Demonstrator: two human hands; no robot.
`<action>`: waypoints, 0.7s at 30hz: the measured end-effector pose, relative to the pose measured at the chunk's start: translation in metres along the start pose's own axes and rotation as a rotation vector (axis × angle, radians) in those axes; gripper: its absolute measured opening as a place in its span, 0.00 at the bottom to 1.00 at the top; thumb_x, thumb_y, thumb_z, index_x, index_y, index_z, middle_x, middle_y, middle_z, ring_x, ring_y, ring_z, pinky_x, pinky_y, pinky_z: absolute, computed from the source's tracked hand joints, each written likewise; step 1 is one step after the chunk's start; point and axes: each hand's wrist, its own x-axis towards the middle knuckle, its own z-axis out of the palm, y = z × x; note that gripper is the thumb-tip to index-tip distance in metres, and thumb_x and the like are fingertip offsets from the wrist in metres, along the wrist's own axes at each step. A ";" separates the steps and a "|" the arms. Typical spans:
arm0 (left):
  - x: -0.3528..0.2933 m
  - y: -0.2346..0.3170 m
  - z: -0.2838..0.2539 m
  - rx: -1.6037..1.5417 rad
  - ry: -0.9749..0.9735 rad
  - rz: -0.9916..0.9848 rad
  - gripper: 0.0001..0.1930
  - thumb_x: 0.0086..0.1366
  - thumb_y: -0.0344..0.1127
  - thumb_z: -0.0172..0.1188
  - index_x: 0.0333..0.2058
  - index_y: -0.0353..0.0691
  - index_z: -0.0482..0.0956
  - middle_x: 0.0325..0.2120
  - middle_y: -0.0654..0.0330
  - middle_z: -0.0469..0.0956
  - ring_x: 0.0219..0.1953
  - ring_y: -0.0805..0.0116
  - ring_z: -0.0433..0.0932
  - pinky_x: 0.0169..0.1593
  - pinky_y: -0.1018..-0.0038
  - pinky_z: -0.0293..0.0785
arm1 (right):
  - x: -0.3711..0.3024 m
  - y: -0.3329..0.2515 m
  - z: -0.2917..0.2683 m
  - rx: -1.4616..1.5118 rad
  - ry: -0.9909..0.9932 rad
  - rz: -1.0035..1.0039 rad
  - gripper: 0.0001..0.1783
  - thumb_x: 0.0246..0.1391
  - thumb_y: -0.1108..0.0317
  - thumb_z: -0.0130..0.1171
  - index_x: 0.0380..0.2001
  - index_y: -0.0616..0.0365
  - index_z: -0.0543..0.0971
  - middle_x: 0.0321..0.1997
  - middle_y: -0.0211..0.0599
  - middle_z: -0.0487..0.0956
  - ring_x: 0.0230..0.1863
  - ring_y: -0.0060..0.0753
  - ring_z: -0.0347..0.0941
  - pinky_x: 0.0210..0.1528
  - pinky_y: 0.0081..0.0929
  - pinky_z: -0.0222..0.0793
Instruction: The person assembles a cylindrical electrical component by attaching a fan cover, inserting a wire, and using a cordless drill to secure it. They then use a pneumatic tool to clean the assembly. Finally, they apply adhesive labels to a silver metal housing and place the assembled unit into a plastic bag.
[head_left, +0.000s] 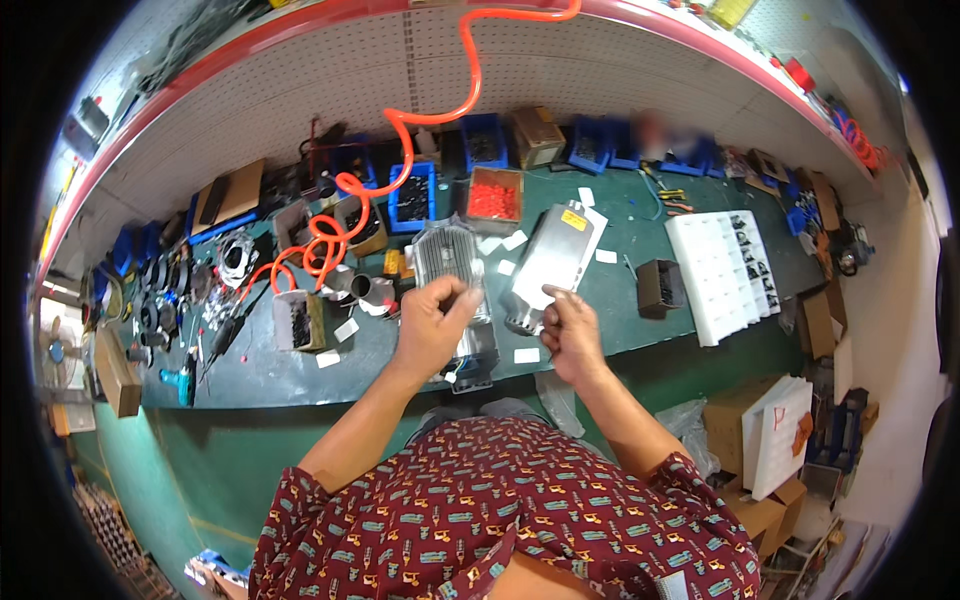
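Observation:
My left hand [437, 322] is closed, thumb pressed to the curled fingers, above a grey finned metal housing [447, 252] on the bench. Whatever it may hold is hidden or too small to name. Close to the near end of a smooth silver metal case [553, 255] with a yellow label is my right hand [572, 335]. Its fingers are curled together, the index finger reaching farthest; I cannot make out anything between them. Below my left hand, the housing's near end shows a short cable with a white connector [450, 377].
A coiled orange air hose [401, 150] hangs over the bench's left half. Around the work stand a box of red parts [494, 195], a blue bin [412, 197], a small carton [298, 320] and a dark-filled box [660, 286]. A white foam tray [722, 275] lies right, a teal power tool [180, 380] left.

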 end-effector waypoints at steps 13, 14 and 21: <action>-0.032 -0.044 0.001 0.266 0.018 -0.107 0.06 0.68 0.29 0.64 0.36 0.31 0.79 0.20 0.65 0.75 0.23 0.81 0.68 0.27 0.76 0.66 | 0.037 0.030 0.042 -0.491 -0.372 -0.184 0.11 0.61 0.64 0.68 0.33 0.63 0.83 0.30 0.23 0.80 0.31 0.14 0.70 0.35 0.18 0.67; -0.030 -0.041 -0.002 0.289 0.029 -0.147 0.08 0.67 0.31 0.65 0.36 0.32 0.79 0.21 0.58 0.77 0.22 0.74 0.72 0.27 0.72 0.68 | 0.042 0.025 0.045 -0.507 -0.386 -0.155 0.11 0.60 0.64 0.69 0.33 0.63 0.83 0.29 0.23 0.80 0.31 0.14 0.70 0.34 0.18 0.67; -0.005 -0.020 -0.008 0.545 0.177 -0.088 0.06 0.66 0.30 0.65 0.34 0.34 0.78 0.22 0.58 0.78 0.23 0.70 0.75 0.28 0.70 0.69 | 0.092 0.006 0.066 -0.555 -0.513 -0.105 0.12 0.59 0.60 0.70 0.33 0.58 0.84 0.26 0.21 0.79 0.25 0.11 0.67 0.27 0.15 0.62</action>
